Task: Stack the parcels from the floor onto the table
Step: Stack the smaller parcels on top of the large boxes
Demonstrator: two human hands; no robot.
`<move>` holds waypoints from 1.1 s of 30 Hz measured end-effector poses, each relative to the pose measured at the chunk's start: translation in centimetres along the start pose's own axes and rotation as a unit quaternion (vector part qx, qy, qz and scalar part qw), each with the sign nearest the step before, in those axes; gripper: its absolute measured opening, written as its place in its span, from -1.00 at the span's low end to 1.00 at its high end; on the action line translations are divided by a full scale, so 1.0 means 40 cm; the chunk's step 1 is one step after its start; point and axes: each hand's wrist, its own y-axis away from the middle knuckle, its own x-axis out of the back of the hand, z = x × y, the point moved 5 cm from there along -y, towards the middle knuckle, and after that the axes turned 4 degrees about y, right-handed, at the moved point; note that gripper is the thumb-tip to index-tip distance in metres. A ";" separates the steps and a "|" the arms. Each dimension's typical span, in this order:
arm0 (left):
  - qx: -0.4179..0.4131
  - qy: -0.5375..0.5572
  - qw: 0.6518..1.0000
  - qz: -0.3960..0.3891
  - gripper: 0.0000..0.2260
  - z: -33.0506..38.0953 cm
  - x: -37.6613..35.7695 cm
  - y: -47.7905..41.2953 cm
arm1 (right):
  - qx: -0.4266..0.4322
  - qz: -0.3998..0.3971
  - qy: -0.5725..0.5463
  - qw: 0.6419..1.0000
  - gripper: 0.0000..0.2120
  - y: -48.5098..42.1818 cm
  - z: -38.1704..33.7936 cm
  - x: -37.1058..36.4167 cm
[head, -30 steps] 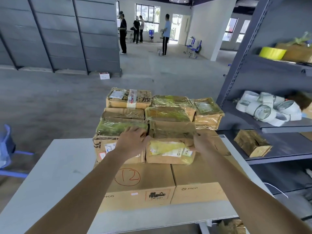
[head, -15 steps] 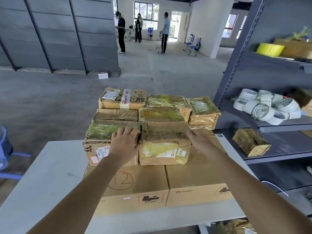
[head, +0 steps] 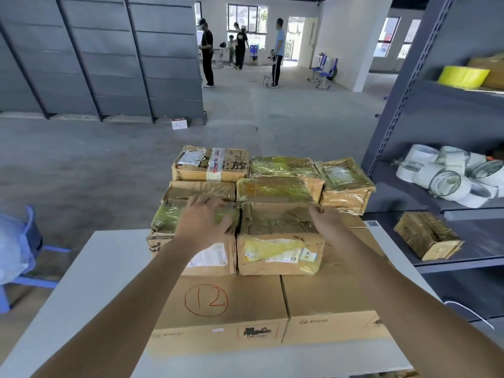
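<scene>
Several taped brown parcels are stacked on two large cardboard boxes, one marked "12", on the grey table. My left hand lies flat with spread fingers on top of the left front parcel. My right hand rests against the right top edge of the front parcel with a yellow label. Neither hand curls around anything. More parcels sit in rows behind, the far right one tilted.
A grey metal shelf unit stands at the right, holding a wrapped parcel, tape rolls and a yellow roll. A blue chair is at the left. Several people stand far back on the open floor.
Both hands slid forward from the front face of the yellow-label parcel onto the tops of the front parcels. The camera moved slightly closer.
</scene>
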 end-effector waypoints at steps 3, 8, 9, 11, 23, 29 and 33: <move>0.103 -0.038 0.994 0.013 -0.58 -0.070 0.035 -0.053 | 0.016 -0.023 -0.007 1.000 -0.50 -0.024 -0.024 -0.013; 0.259 0.009 0.962 -0.084 -0.36 -0.204 0.025 -0.091 | 0.018 -0.042 -0.008 0.999 -0.36 -0.045 -0.029 -0.021; 0.262 0.019 0.961 -0.088 -0.35 -0.215 0.025 -0.095 | 0.017 -0.045 -0.017 0.999 -0.36 -0.047 -0.026 -0.021; 0.251 0.029 0.964 -0.087 -0.36 -0.222 0.023 -0.104 | 0.009 -0.050 -0.042 0.998 -0.37 -0.051 -0.023 -0.025; 0.218 -0.114 0.966 -0.075 -0.48 -0.180 0.003 -0.075 | 0.072 0.086 0.268 0.957 -0.48 -0.004 -0.082 -0.028; 0.093 -0.121 0.986 -0.063 -0.48 -0.046 -0.040 -0.010 | 0.232 0.052 0.339 0.910 -0.47 0.074 -0.167 -0.124; 0.056 -0.110 0.990 -0.067 -0.40 -0.024 -0.077 0.043 | 0.243 0.012 0.322 0.915 -0.46 0.101 -0.175 -0.181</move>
